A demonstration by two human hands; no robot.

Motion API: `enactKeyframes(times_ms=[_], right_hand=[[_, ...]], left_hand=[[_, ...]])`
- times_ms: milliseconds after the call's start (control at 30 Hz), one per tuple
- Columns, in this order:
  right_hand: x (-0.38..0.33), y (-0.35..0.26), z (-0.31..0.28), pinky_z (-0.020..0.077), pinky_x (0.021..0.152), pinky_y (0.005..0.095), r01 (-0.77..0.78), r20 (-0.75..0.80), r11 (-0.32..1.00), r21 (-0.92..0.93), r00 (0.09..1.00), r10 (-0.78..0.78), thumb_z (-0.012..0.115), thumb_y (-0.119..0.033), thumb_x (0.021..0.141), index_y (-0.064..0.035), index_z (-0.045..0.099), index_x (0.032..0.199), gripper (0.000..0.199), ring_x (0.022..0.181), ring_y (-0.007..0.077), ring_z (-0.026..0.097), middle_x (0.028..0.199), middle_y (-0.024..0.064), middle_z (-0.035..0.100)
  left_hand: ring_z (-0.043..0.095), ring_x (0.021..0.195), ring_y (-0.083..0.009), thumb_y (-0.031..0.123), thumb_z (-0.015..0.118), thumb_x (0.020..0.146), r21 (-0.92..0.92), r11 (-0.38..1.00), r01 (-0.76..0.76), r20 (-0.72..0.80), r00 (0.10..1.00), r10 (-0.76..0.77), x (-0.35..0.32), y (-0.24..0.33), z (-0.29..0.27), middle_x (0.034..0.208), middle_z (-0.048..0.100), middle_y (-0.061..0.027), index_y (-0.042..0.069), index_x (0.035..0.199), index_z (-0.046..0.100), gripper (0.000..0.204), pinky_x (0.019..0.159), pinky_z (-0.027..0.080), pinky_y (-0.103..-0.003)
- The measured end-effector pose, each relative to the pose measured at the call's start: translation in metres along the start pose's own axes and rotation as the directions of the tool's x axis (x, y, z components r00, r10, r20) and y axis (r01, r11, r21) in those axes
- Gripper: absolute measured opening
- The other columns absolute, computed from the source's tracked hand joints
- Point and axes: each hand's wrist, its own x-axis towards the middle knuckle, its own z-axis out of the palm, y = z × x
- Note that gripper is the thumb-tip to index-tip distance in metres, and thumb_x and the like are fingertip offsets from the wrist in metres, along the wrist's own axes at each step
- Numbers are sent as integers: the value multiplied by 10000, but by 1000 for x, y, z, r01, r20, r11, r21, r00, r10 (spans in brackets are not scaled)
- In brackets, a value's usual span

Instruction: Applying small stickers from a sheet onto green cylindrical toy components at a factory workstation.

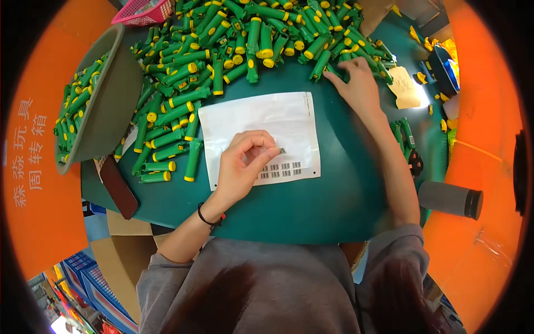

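Note:
A white sticker sheet (261,125) with small grey labels along its lower edge lies on the dark green table (311,206). My left hand (242,164) rests on it, thumb and forefinger pinched on one small grey label (281,151). My right hand (359,83) reaches forward with fingers spread into the near edge of a large heap of green plastic tubes with yellow caps (222,50); it grips none of them visibly.
A grey-green basin (108,106) with more green tubes tilts at the left. A dark phone (118,186) lies at the table's left edge. A pink basket (146,11) stands at the back, a grey cylinder (449,199) at the right, a beige paper tag (404,89) near my right hand.

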Motion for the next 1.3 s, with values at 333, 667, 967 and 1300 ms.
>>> enactKeyframes(times_ms=[333, 667, 967, 1300], right_hand=[[-44, -36, -69, 471, 567, 218, -793, 782, 224, 567, 603, 155, 670, -263, 953, 20, 596, 1135, 345, 662, 86, 583, 867, 63, 621], [-119, -108, -70, 476, 777, 272, -616, 618, -64, 785, 786, 13, 656, -40, 903, 7, 504, 1269, 399, 957, 134, 586, 1187, 84, 565], [-122, -108, -74, 513, 821, 280, -651, 665, -140, 746, 719, 200, 626, 37, 910, 9, 547, 1229, 329, 994, 153, 588, 1226, 113, 540], [-125, -108, -78, 555, 899, 326, -498, 499, -35, 866, 865, 52, 648, 66, 889, 25, 577, 1216, 337, 1101, 211, 601, 1241, 149, 562]], left_hand=[[550, 1047, -139, -3, 659, 912, -398, 917, 4, 0, 1000, -4, 0, 0, -7, 1170, 585, -64, 42, 1039, 631, 137, 872, 453, -259], [609, 1084, -183, -54, 738, 842, -487, 866, 113, 4, 992, -127, -12, 42, 39, 1170, 599, -127, 88, 1373, 339, 679, 901, 512, -306], [641, 1024, -195, -44, 782, 769, 71, 956, -286, -69, 954, 290, -9, 43, 24, 1123, 638, -120, 31, 1317, 405, 670, 931, 490, -338], [586, 1107, -186, 40, 737, 841, 152, 977, -150, 192, 974, 120, 8, 88, -2, 1147, 648, -88, 40, 894, 678, 79, 978, 438, -328]])
